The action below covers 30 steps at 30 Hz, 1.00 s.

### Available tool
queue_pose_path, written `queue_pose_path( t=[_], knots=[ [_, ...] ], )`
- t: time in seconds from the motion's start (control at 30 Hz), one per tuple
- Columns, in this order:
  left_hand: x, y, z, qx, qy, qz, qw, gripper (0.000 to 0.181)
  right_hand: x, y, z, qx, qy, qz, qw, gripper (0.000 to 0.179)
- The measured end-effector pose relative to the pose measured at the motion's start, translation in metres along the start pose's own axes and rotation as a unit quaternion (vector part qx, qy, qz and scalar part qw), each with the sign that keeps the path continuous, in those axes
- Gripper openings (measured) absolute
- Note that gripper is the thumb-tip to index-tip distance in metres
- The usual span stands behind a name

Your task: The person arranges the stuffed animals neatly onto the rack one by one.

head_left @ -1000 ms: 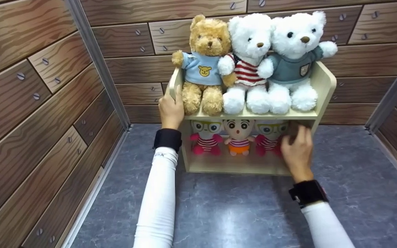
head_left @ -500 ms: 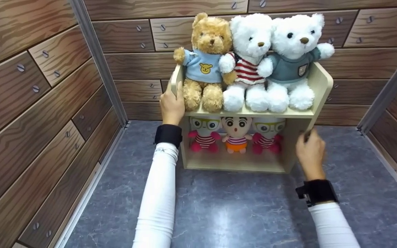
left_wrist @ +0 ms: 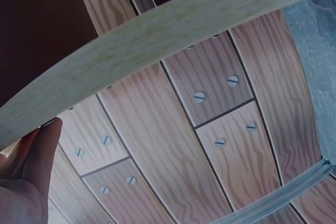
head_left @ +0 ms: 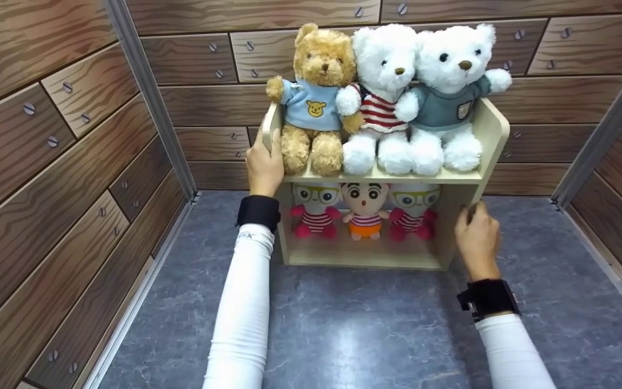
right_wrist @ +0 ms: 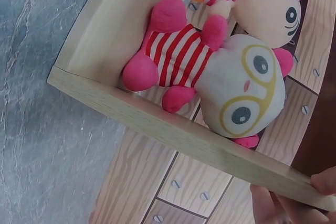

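A pale wooden two-tier shelf (head_left: 365,258) stands on the floor. My left hand (head_left: 265,168) grips its left side panel; in the left wrist view, fingertips (left_wrist: 51,129) touch the panel's edge. Lower on the other side, my right hand (head_left: 478,237) pinches the front edge of the right side panel (right_wrist: 157,129). The upper tier seats a brown teddy bear (head_left: 313,108), a white bear in a striped top (head_left: 384,111) and a white bear in a green top (head_left: 443,113). Below sit two glasses-wearing plush dolls (head_left: 316,216) (right_wrist: 178,59) and a black-browed doll (head_left: 365,216) between them.
Wood-pattern walls (head_left: 208,105) close in the space behind and on both sides, with grey metal strips (head_left: 151,97) at the corners. Dark grey marbled floor (head_left: 354,324) lies in front of the shelf.
My right hand has moved from the lower tier, beside the right-hand doll, out to the right side panel and taken hold of it. My left hand keeps its grip; the view has shifted slightly.
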<state>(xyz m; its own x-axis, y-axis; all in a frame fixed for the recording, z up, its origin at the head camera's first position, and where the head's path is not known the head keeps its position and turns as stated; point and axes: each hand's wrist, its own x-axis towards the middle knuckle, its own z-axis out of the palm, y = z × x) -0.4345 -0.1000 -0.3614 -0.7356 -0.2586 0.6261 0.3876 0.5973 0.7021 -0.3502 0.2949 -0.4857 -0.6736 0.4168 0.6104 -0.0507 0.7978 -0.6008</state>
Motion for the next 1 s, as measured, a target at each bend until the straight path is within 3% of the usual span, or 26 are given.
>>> queue_pose_path(
  t=[0.3,0.5,0.73,0.9,1.0],
  knots=[
    [0.000,-0.001,-0.004,-0.023,0.000,-0.028,0.9993,0.052,0.004,-0.005,0.006,-0.012,0.008,-0.013,0.9998,0.022],
    [-0.007,-0.009,-0.008,-0.051,-0.030,-0.042,0.9973,0.053,0.002,-0.007,0.008,-0.004,-0.021,-0.003,0.9998,0.023],
    [-0.036,-0.035,-0.003,-0.088,-0.083,-0.037,0.9920,0.058,0.005,-0.006,0.011,-0.005,0.000,-0.005,1.0000,0.022],
    [-0.062,-0.052,0.008,-0.108,-0.086,-0.040,0.9896,0.066,0.005,-0.005,0.013,0.000,0.000,-0.008,1.0000,0.022],
    [-0.082,-0.063,0.016,-0.089,-0.084,-0.059,0.9908,0.071,0.003,-0.004,0.014,0.010,-0.005,-0.013,0.9999,0.022]
  ],
)
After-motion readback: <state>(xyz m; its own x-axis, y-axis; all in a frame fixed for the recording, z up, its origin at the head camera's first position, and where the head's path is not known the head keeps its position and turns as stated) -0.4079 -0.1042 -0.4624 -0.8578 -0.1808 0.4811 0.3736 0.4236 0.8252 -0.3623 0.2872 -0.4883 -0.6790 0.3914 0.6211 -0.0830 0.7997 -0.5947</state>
